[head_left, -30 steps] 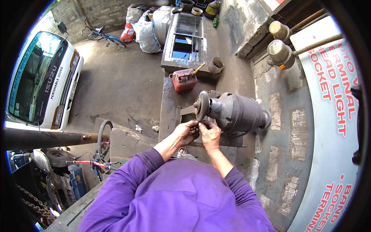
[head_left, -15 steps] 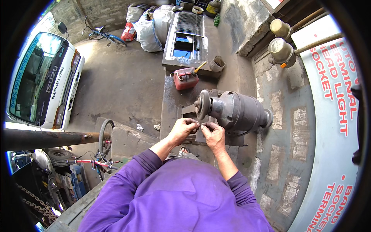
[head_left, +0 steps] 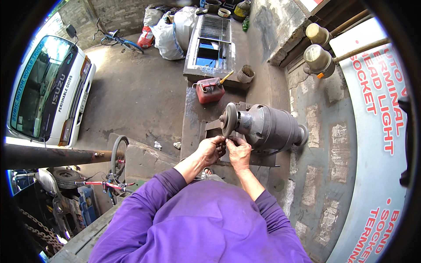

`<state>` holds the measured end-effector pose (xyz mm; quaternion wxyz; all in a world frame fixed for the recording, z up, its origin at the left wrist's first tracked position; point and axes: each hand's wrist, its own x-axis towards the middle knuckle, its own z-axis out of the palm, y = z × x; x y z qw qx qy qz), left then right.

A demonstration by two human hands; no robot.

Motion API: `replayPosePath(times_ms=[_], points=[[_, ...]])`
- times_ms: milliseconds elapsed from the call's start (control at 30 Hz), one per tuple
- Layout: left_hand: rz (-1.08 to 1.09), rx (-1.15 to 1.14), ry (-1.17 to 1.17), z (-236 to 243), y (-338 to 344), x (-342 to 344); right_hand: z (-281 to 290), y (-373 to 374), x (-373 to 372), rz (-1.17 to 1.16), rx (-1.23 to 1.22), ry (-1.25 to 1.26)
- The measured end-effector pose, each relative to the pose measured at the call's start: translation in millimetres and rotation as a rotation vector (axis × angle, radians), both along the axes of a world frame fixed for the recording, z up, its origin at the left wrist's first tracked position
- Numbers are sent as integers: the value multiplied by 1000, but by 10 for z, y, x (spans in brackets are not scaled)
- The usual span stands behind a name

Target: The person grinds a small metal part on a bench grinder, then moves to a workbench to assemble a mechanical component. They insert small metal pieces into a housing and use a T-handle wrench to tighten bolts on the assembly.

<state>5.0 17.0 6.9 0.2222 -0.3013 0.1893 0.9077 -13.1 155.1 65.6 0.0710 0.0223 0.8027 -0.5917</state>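
A grey bench grinder (head_left: pixel 274 127) stands in front of me, with a round grinding wheel (head_left: pixel 229 119) on its left end. Just on the near side of that wheel my two hands meet at the fingertips. My left hand (head_left: pixel 212 150) is pinched closed, its fingers curled in. Thumb and fingers of my right hand (head_left: pixel 239 151) press together against the left fingertips. Whatever lies between them is too small to make out. Both hands are apart from the grinder's body.
Beyond the grinder are a red fuel can (head_left: pixel 209 90) with a yellow spout and a grey pot (head_left: pixel 246 73). A metal post (head_left: pixel 61 158) and a bicycle (head_left: pixel 115 175) stand at left, a white truck (head_left: pixel 48 92) farther off. A lettered signboard (head_left: pixel 377 144) leans at right.
My right hand has shifted slightly left and turned, its fingers curling in more. My left fingers have also curled, and both hands have come closer together beside the wheel.
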Motion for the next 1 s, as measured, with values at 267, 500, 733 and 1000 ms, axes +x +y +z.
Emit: replayPosePath(times_ms=[267,500,733,1000], points=[[3,-50,118,200,-39,80,93,109,15,88,-16,10],[-184,-712,542,500,-168,292,286,263,192,177,-96,-75],[-375,-951,356,7,-248,686,-361,1179,456,65,347,35],[-79,-1308,-395,-836,-462,2410,-1312,1821,-98,312,578,493]])
